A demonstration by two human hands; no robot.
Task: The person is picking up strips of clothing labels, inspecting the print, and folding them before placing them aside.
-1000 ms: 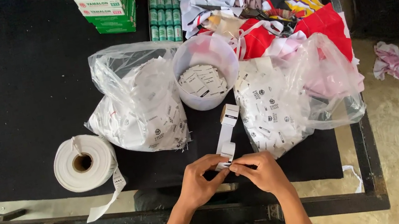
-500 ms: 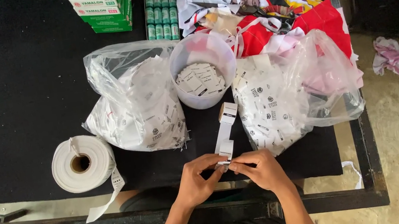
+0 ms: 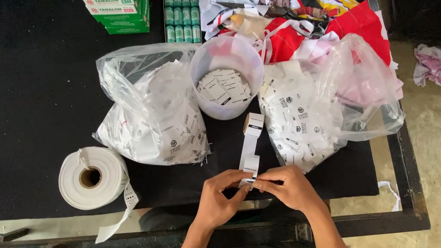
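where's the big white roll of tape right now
In the head view, the big white roll lies on the black table's left front edge, beside the left plastic bag of labels.

two label bags [image 3: 158, 116], one tub [image 3: 225, 76], two rolls [image 3: 91, 177]

Ahead of my fingers [image 3: 253, 184] the label strip [image 3: 250, 150] runs up to the tub [image 3: 225, 76], flanked closely by two stuffed bags, left [image 3: 152, 116] and right [image 3: 311, 110]. I see only a narrow lane of black table [image 3: 13, 102] between them. Far left of the roll [image 3: 93, 177], open tabletop lets a hand pass.
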